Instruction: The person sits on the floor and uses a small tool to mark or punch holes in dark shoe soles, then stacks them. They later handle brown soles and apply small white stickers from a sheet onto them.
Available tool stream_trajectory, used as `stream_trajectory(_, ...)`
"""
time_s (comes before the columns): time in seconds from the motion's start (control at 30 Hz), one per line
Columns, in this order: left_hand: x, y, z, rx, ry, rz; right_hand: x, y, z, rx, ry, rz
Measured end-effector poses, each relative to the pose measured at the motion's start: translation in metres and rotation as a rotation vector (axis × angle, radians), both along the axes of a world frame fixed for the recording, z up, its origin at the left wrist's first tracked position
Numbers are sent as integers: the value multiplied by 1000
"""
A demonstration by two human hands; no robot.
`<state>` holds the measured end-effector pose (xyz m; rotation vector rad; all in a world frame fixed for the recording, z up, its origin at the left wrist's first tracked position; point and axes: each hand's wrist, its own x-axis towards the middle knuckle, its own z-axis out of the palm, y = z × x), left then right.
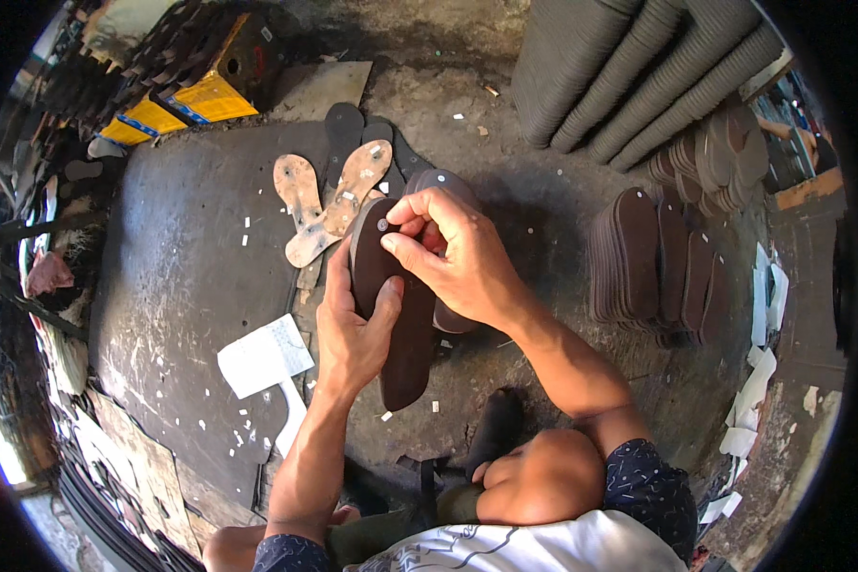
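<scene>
A dark brown sandal sole (407, 357) lies in my left hand (348, 329), its fingers under one edge and the thumb pressed on top. Near the sole's far end is a small pale round sticker (383, 226). My right hand (453, 243) is closed over that end, thumb and forefinger tips right beside the sticker. Whether the fingertips hold anything is hidden. Behind my right hand, more brown soles (443, 181) show on the floor, the top one with a similar sticker. Two worn tan sole-shaped templates (357, 181) lie crossed just beyond my left hand.
Stacked brown soles (629, 253) stand to the right, with tall grey sole stacks (577, 76) at the far right. A dark sheet (181, 257) covers the left floor, where a white paper (265, 356) lies. Yellow boxes (210, 95) sit at the far left. Paper scraps are scattered around.
</scene>
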<state>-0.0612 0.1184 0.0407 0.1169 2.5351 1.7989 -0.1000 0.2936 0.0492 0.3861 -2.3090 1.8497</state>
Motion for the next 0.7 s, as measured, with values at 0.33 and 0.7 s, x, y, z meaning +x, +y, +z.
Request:
stream_trajectory(0.33,11,-4,9,-110,66,11,4,-3,7,-62,-128,97)
stream_trajectory(0.7,-3,-10,-14,-166,313,-6,-1,-17,-21,120,456,-201)
